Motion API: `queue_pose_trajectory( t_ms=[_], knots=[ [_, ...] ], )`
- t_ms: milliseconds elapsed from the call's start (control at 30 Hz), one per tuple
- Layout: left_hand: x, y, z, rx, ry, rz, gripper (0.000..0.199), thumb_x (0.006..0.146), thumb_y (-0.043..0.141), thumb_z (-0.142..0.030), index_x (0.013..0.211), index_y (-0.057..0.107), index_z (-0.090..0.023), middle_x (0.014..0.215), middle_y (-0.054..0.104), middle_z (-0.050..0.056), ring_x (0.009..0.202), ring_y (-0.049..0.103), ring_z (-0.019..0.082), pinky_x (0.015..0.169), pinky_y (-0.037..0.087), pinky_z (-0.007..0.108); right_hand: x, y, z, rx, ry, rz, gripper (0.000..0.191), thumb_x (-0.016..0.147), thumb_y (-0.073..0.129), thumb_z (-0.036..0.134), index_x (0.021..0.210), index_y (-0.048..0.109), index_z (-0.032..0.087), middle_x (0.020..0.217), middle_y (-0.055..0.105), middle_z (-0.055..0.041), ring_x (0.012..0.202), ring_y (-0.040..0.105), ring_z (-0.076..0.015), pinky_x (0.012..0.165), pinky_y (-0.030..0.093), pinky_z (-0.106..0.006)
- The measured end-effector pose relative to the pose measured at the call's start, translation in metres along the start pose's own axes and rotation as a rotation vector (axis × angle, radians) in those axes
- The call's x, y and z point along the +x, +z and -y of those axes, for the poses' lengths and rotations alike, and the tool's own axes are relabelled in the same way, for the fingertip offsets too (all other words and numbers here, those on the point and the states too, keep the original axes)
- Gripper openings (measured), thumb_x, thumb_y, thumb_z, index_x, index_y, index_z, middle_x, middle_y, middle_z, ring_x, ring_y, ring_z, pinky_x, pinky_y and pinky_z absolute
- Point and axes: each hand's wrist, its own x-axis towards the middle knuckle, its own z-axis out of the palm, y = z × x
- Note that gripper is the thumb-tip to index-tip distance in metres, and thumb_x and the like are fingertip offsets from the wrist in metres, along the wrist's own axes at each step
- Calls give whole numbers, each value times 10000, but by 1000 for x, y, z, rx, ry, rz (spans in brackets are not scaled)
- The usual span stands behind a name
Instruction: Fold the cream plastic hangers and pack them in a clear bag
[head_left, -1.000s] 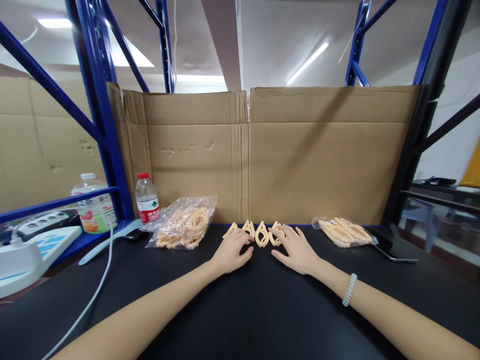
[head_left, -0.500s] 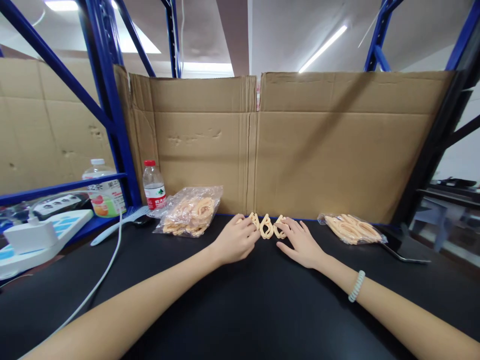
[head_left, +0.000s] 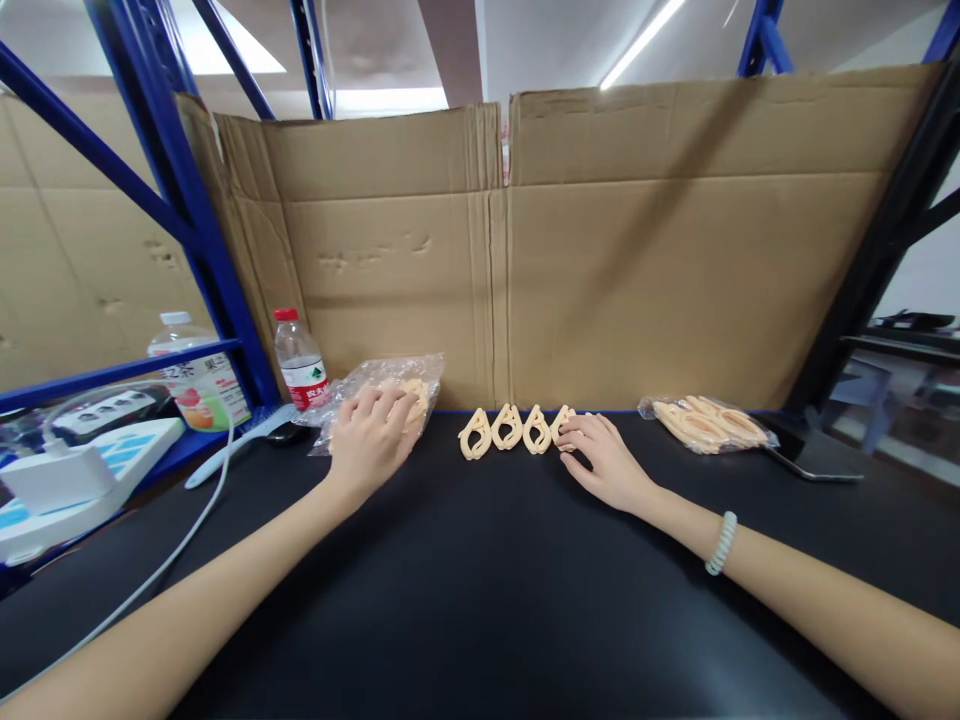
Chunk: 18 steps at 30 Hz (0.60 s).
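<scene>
Several beige plastic clothes pegs stand in a short row on the black table; one clothes peg [head_left: 475, 435] is at the left end. My right hand [head_left: 604, 462] has curled fingers and thumb at the right-end clothes peg [head_left: 560, 424], partly covering it. My left hand [head_left: 371, 440] reaches over a clear plastic bag [head_left: 420, 372] of similar pegs, fingers bent and slightly apart. Its fingertips lie against the bag's contents, and what is under the palm is hidden.
Another bag of pegs [head_left: 705, 424] lies at the right beside a dark metal stand [head_left: 814, 465]. A red-capped water bottle [head_left: 301, 365], a juice bottle [head_left: 202, 375] and a power strip [head_left: 127, 465] with a white cable are on the left. Cardboard [head_left: 675, 280] walls the back.
My left hand has left the peg row and moved left onto the bag, uncovering the left pegs. My right hand stays at the right-end peg, its fingers more curled. The view has tilted down slightly.
</scene>
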Motion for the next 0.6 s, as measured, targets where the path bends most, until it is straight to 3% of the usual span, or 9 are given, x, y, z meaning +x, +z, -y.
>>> queue_pose_trajectory(
  t_ms=[167, 267, 400, 500, 600],
  knots=[
    [3, -1, 4, -45, 29, -33, 139, 880, 511, -150, 890, 649, -169, 773, 685, 62, 773, 583, 261, 667, 400, 364, -4, -3, 5, 70, -72, -38, 122, 881, 492, 181, 931, 592, 229, 1049, 624, -62, 1095, 536, -238, 1062, 282, -526],
    [6, -11, -2, -90, 69, -68, 144, 885, 515, -132, 857, 648, -182, 798, 699, 37, 763, 583, 226, 680, 415, 340, -4, -2, 5, 127, -74, -75, 124, 881, 497, 170, 919, 599, 229, 1013, 630, -57, 1043, 553, -235, 1015, 339, -503],
    [7, -33, -31, -367, 234, -94, 134, 879, 530, -111, 927, 638, -174, 866, 706, 33, 810, 576, 205, 702, 416, 325, -1, -4, 3, 245, 16, -164, 149, 891, 473, 177, 892, 612, 230, 941, 648, -51, 959, 571, -228, 903, 423, -436],
    [5, -49, -58, -661, 392, -49, 179, 910, 471, -97, 952, 629, -171, 885, 699, 40, 869, 566, 203, 809, 411, 361, 0, -7, -1, 316, 155, -271, 153, 881, 478, 220, 846, 627, 228, 904, 660, -52, 924, 574, -235, 842, 445, -403],
    [1, -59, -76, -804, 529, 7, 203, 938, 437, -86, 925, 628, -154, 854, 693, 39, 860, 559, 187, 864, 410, 367, -1, -9, -9, 325, 273, -330, 162, 860, 481, 248, 824, 637, 227, 884, 669, -51, 904, 581, -243, 824, 446, -398]
  ],
)
